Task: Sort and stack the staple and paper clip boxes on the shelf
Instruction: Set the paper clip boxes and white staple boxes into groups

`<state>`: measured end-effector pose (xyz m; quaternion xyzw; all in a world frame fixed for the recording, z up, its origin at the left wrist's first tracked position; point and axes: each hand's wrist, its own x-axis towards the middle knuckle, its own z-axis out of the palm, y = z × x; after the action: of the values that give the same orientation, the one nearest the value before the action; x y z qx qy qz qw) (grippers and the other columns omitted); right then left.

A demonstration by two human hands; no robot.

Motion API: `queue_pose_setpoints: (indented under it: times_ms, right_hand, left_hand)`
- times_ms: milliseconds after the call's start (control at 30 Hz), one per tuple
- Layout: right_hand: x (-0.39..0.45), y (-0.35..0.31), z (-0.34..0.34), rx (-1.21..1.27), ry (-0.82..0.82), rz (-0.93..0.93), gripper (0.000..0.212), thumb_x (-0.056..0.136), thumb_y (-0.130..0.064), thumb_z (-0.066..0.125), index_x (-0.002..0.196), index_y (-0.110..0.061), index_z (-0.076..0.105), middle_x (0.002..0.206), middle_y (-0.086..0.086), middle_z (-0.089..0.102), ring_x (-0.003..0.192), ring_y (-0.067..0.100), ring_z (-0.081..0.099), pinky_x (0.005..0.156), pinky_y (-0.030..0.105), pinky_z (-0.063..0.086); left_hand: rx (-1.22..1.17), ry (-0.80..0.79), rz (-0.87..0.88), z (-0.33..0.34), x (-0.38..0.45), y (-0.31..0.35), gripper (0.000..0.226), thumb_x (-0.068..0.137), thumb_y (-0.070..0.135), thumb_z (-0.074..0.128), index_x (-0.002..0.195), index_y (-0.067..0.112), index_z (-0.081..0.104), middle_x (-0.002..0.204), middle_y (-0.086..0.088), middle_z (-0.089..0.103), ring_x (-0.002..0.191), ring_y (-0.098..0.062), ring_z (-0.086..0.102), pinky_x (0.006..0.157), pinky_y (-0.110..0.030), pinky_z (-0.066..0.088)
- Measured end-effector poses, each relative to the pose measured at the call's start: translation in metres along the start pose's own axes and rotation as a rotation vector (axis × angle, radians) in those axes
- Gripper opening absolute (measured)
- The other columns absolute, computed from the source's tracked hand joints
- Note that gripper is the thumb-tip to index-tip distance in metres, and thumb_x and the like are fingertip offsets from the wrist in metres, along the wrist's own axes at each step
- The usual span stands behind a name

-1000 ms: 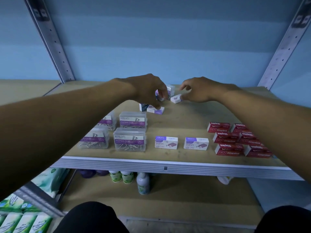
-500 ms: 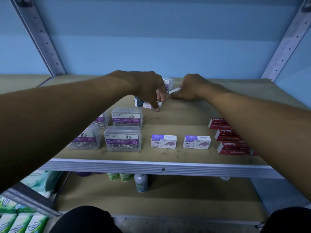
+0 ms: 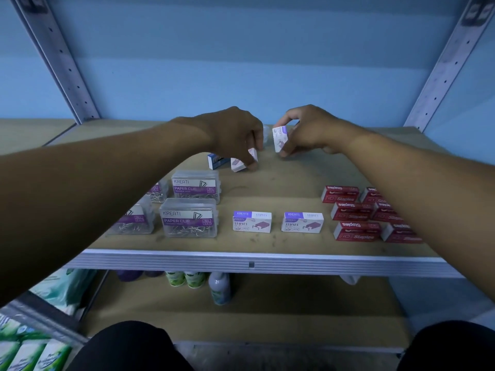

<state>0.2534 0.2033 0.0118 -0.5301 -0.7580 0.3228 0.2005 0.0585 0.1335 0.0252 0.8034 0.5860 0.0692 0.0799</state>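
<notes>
My right hand [image 3: 308,129] grips a white and purple staple box [image 3: 280,138], held on end above the back of the wooden shelf [image 3: 281,183]. My left hand [image 3: 235,135] pinches another white staple box [image 3: 242,162], tilted on the shelf next to a blue box [image 3: 215,160]. Two white and purple staple boxes [image 3: 251,222] [image 3: 302,223] lie side by side near the front edge. Clear paper clip boxes [image 3: 188,218] [image 3: 197,186] stand at the front left, partly behind my left forearm. Red staple boxes [image 3: 356,210] are grouped at the front right.
Slotted metal uprights [image 3: 61,65] [image 3: 444,65] frame the shelf against a blue wall. On the lower shelf stand small bottles [image 3: 219,289] and cups [image 3: 184,279]. Green and white packs [image 3: 29,352] sit at the bottom left. My knees show at the bottom edge.
My right hand has lifted its white staple box off the shelf and turned it on end. My left hand has stayed on the tilted box beside the blue one.
</notes>
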Motion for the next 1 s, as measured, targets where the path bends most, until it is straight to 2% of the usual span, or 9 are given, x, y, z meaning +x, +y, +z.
queue_pose_setpoints:
  times_ms: [100, 300, 400, 467, 633, 733, 833, 900, 1000]
  right_hand:
    - [-0.008, -0.002, -0.003, 0.136, -0.052, 0.030, 0.056, 0.069, 0.018, 0.077, 0.113, -0.018, 0.072, 0.095, 0.010, 0.065, 0.081, 0.022, 0.070, 0.065, 0.030, 0.064]
    - [-0.024, -0.004, -0.012, 0.053, -0.108, -0.045, 0.042, 0.080, 0.008, 0.071, 0.107, -0.023, 0.077, 0.105, 0.010, 0.064, 0.083, 0.025, 0.076, 0.077, 0.036, 0.064]
    - [-0.031, -0.008, -0.013, -0.091, -0.113, -0.100, 0.040, 0.078, 0.007, 0.074, 0.108, -0.019, 0.074, 0.101, 0.011, 0.068, 0.081, 0.026, 0.076, 0.075, 0.038, 0.065]
    - [-0.035, -0.011, -0.012, -0.212, -0.110, -0.118, 0.034, 0.077, 0.006, 0.075, 0.103, -0.018, 0.074, 0.100, 0.009, 0.071, 0.081, 0.025, 0.076, 0.077, 0.039, 0.064]
    - [-0.042, -0.013, -0.007, -0.386, -0.152, -0.137, 0.030, 0.078, 0.000, 0.077, 0.099, -0.021, 0.075, 0.096, 0.002, 0.073, 0.082, 0.023, 0.076, 0.080, 0.038, 0.064]
    - [-0.045, -0.013, -0.003, -0.444, -0.157, -0.152, 0.029, 0.077, -0.004, 0.079, 0.097, -0.025, 0.075, 0.092, -0.003, 0.070, 0.081, 0.021, 0.075, 0.072, 0.030, 0.061]
    - [-0.047, -0.012, -0.001, -0.483, -0.162, -0.159, 0.030, 0.076, -0.005, 0.079, 0.094, -0.028, 0.074, 0.088, -0.007, 0.067, 0.081, 0.019, 0.074, 0.064, 0.024, 0.055]
    - [-0.047, -0.011, 0.000, -0.478, -0.169, -0.157, 0.030, 0.076, -0.004, 0.080, 0.094, -0.028, 0.075, 0.087, -0.008, 0.067, 0.080, 0.019, 0.075, 0.064, 0.024, 0.056]
    - [-0.049, -0.011, 0.002, -0.500, -0.174, -0.173, 0.030, 0.077, -0.006, 0.080, 0.098, -0.027, 0.075, 0.088, -0.009, 0.066, 0.082, 0.016, 0.072, 0.063, 0.022, 0.054]
  left_hand:
    - [-0.060, 0.071, -0.021, -0.002, -0.005, 0.002, 0.024, 0.072, 0.039, 0.082, 0.090, 0.030, 0.069, 0.093, 0.013, 0.068, 0.090, -0.011, 0.065, 0.082, -0.036, 0.055]
    - [-0.296, 0.130, -0.094, 0.000, -0.014, 0.010, 0.021, 0.074, 0.031, 0.084, 0.081, 0.018, 0.069, 0.089, 0.003, 0.072, 0.077, -0.009, 0.070, 0.054, -0.006, 0.046]
    - [-0.429, 0.110, -0.116, 0.004, -0.018, 0.014, 0.027, 0.072, 0.029, 0.086, 0.084, 0.013, 0.069, 0.094, -0.004, 0.073, 0.079, -0.016, 0.073, 0.076, -0.024, 0.060]
    - [-0.453, 0.098, -0.133, 0.008, -0.021, 0.016, 0.027, 0.070, 0.032, 0.087, 0.083, 0.016, 0.069, 0.095, -0.005, 0.073, 0.084, -0.019, 0.072, 0.088, -0.037, 0.058]
    - [-0.487, 0.078, -0.156, 0.010, -0.026, 0.015, 0.026, 0.071, 0.031, 0.087, 0.085, 0.016, 0.070, 0.094, -0.005, 0.073, 0.079, -0.015, 0.070, 0.074, -0.026, 0.053]
    - [-0.479, 0.021, -0.159, 0.008, -0.030, 0.009, 0.024, 0.074, 0.023, 0.085, 0.091, 0.013, 0.072, 0.093, -0.007, 0.075, 0.077, -0.021, 0.074, 0.075, -0.032, 0.060]
    - [-0.365, -0.031, -0.149, 0.007, -0.034, 0.004, 0.019, 0.075, 0.021, 0.084, 0.090, 0.020, 0.073, 0.083, 0.004, 0.076, 0.075, -0.017, 0.074, 0.082, -0.040, 0.058]
    - [-0.315, -0.054, -0.142, 0.009, -0.035, 0.002, 0.018, 0.074, 0.020, 0.083, 0.090, 0.021, 0.074, 0.080, 0.008, 0.076, 0.077, -0.012, 0.073, 0.084, -0.034, 0.056]
    - [-0.257, -0.050, -0.144, 0.011, -0.034, -0.001, 0.020, 0.072, 0.024, 0.085, 0.090, 0.024, 0.075, 0.080, 0.012, 0.075, 0.083, -0.008, 0.071, 0.072, -0.021, 0.047]
